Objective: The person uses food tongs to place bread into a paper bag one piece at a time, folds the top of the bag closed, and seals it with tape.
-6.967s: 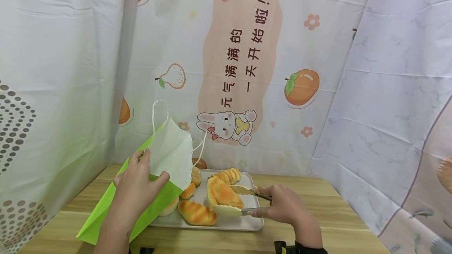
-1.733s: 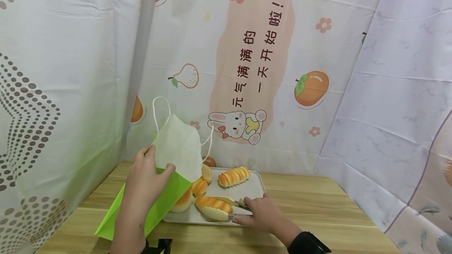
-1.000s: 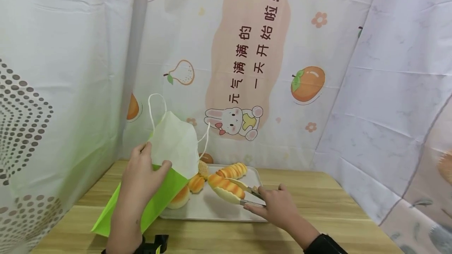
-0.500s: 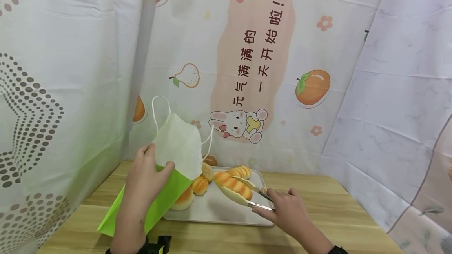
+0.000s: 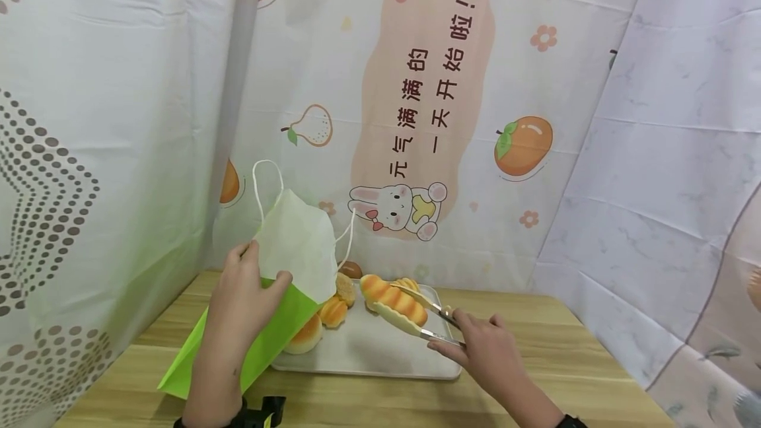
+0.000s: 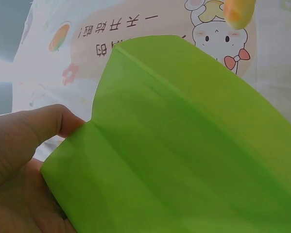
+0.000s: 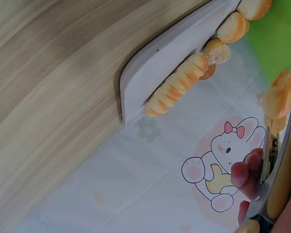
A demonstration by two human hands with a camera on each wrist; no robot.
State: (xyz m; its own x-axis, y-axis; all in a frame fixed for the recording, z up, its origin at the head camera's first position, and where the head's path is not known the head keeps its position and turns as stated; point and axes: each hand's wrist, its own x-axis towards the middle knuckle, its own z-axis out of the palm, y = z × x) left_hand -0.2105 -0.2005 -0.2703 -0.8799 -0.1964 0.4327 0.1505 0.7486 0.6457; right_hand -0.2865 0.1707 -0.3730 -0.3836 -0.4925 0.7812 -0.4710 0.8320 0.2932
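Observation:
In the head view my left hand (image 5: 238, 302) holds the upper edge of a tilted green-and-white gift bag (image 5: 297, 236) with white cord handles. The left wrist view shows my thumb pressing the green side of the bag (image 6: 150, 141). My right hand (image 5: 490, 352) grips a pair of food tongs (image 5: 442, 337), whose scalloped cream tips clasp an orange-striped bread roll (image 5: 389, 296). The roll is held above the pale tray (image 5: 380, 358), right of the bag. In the right wrist view the roll (image 7: 280, 94) hangs beyond the tongs (image 7: 281, 179). The bag's inside is hidden.
On the tray, a round bun (image 5: 305, 337), a small ridged bun (image 5: 333, 312) and a crumb-topped bun (image 5: 345, 289) sit beside the bag. A long spiral bread (image 7: 177, 86) lies at the back of the tray. Printed curtains (image 5: 285, 71) enclose the wooden table (image 5: 517, 322).
Seven seconds ago the tongs held a different, folded bread. Later they closed on the striped roll on the tray; since then it has risen toward the back. The left hand has stayed on the bag.

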